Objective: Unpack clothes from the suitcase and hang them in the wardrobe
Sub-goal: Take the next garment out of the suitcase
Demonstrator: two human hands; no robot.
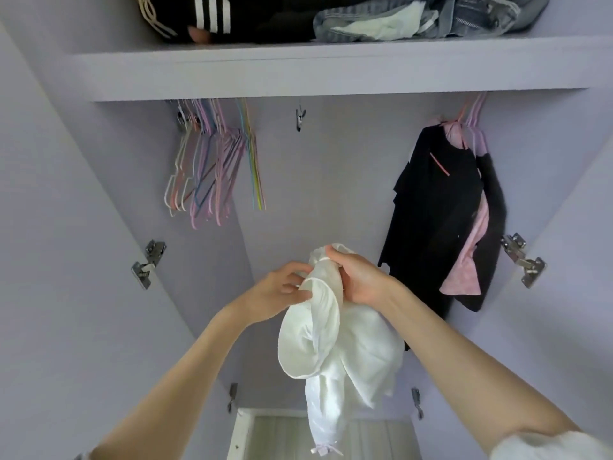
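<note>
A white satin garment (335, 346) hangs bunched in front of the open lilac wardrobe (325, 180), its sleeve with a small bow dangling low. My right hand (360, 280) grips its upper part from the right. My left hand (282, 292) pinches a rolled fold of the same garment from the left. Several empty coloured hangers (205, 167) hang on the rail at the upper left. A black garment (438, 207) and a pink one (471, 257) hang on hangers at the right. No suitcase is in view.
The shelf (298, 68) above the rail carries a black striped garment (219, 14), jeans (431, 18) and loose hangers. A metal clip (300, 119) hangs mid-rail. Door hinges (149, 263) flank the opening on both sides. A white drawer front (252, 433) lies at the bottom.
</note>
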